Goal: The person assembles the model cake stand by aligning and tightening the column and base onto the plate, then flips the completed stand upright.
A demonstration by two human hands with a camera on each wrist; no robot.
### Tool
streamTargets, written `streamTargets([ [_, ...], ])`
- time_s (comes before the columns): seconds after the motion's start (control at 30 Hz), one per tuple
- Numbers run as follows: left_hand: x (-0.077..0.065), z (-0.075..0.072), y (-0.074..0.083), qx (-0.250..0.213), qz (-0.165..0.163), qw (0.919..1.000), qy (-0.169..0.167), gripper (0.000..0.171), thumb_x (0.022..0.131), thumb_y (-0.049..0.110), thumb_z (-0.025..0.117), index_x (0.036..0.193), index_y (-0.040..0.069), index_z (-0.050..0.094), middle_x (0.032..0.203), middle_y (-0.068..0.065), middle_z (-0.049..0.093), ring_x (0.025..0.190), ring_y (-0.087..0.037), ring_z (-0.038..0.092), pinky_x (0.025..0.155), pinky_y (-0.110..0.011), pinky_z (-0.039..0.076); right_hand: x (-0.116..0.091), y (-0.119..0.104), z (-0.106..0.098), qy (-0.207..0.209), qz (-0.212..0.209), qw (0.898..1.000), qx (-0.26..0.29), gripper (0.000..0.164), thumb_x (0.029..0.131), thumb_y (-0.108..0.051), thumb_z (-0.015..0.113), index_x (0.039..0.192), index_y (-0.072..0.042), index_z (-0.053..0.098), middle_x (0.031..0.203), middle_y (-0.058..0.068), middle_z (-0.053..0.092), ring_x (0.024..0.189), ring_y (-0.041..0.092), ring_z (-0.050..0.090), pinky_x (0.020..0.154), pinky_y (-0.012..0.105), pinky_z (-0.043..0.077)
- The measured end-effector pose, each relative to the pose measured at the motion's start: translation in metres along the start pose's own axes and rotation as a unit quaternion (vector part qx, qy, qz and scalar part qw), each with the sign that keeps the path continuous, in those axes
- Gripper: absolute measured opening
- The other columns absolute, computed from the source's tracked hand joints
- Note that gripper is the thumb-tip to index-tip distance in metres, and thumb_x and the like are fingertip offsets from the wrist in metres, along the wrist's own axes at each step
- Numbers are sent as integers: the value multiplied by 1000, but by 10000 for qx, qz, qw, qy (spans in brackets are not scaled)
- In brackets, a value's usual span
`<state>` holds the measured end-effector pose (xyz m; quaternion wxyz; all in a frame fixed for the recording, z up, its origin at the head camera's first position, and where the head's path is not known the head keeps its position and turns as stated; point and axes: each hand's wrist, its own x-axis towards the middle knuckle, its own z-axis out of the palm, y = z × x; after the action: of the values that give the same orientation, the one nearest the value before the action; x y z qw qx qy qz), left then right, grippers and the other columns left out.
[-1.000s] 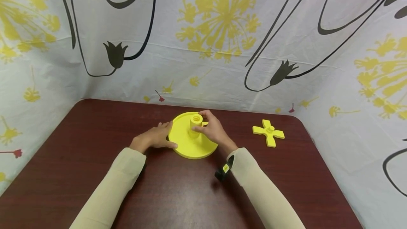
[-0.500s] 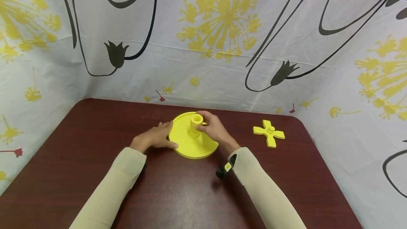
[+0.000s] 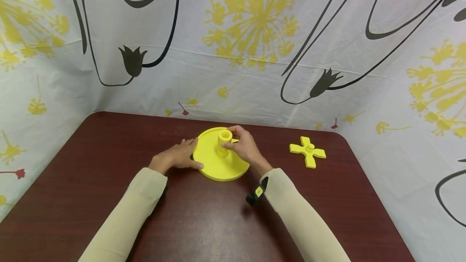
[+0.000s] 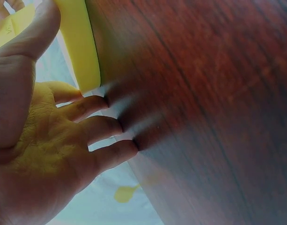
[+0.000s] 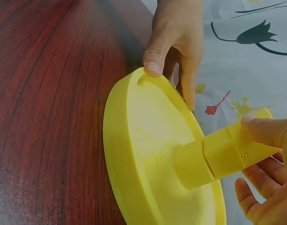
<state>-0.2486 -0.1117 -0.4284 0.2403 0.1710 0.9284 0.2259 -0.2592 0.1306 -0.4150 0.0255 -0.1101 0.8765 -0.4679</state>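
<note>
joining step: bracing and gripping

the person's left hand (image 3: 177, 157) is bracing the left side of the round plate (image 3: 214, 170): its thumb is resting on the rim, its fingers are extending along the outer edge, and it is not curling round anything. the right hand (image 3: 245, 146) is grasping the upper tube (image 5: 223, 152) between thumb and fingers. the plate is lying near the far edge of the table (image 3: 204, 221); the tube is standing at the plate's middle, in line with the stub (image 5: 192, 166). a thin seam is showing between tube and stub; whether the two are locking together cannot be told.

judgement: the step in hand is probably seating or screwing the tube onto the stub. the next move is calling for a steady plate, an upright tube, and turning or pressing against the seam.

room: the far table edge is running just behind the plate, and the printed cloth (image 3: 255, 92) is rising beyond it, limiting backward reach. the table is extending widely toward the person and leftward. the cross (image 3: 308, 152) is lying well apart on the right, leaving space for turning the wrist. a black wrist device (image 3: 252, 199) is hanging under the right wrist and needing clearance.
</note>
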Motion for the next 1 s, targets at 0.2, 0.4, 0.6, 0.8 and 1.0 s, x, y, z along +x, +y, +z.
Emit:
streamTargets([
  [0.2, 0, 1, 1, -4, -24, 10000, -7, 105, 91, 52, 67, 158, 0, 5, 164, -22, 11, 151, -45, 8, 120, -57, 16, 0, 1, -3, -299, -30, 9995, -50, 60, 83, -12, 81, 137, -7, 53, 133, 10, 60, 124, 29, 58, 102, 43, 49],
  [0.4, 1, 0, 1, -2, -59, 10000, -68, 106, 91, 54, 66, 159, 1, 4, 165, -21, 9, 151, -44, 7, 120, -57, 16, 2, 0, -8, -693, -319, 9968, 231, 65, 87, 0, 73, 146, -5, 46, 145, 12, 52, 134, 31, 51, 107, 45, 45],
  [0.6, 1, 0, 0, 33, -44, 10000, -64, 106, 91, 53, 66, 159, 3, 3, 165, -20, 8, 151, -43, 6, 120, -58, 16, 2, 0, -9, -725, -410, 9962, 249, 57, 89, 4, 69, 142, 0, 50, 140, 16, 56, 128, 32, 56, 104, 44, 48],
  [0.8, 0, 0, 0, 7, -54, 10000, -55, 105, 91, 52, 67, 159, 3, 3, 165, -20, 8, 151, -42, 6, 120, -57, 16, -2, -5, -9, -529, -347, 9980, 65, 51, 88, -1, 73, 135, -1, 56, 132, 16, 61, 125, 32, 58, 103, 45, 48],
  [1.0, 0, 0, 1, 15, -78, 9999, -85, 106, 91, 52, 67, 159, 4, 2, 165, -20, 7, 152, -42, 5, 120, -57, 15, 0, 1, -5, -168, -219, 9993, -263, 46, 84, -10, 80, 125, -6, 60, 123, 10, 65, 116, 29, 62, 94, 42, 53],
])
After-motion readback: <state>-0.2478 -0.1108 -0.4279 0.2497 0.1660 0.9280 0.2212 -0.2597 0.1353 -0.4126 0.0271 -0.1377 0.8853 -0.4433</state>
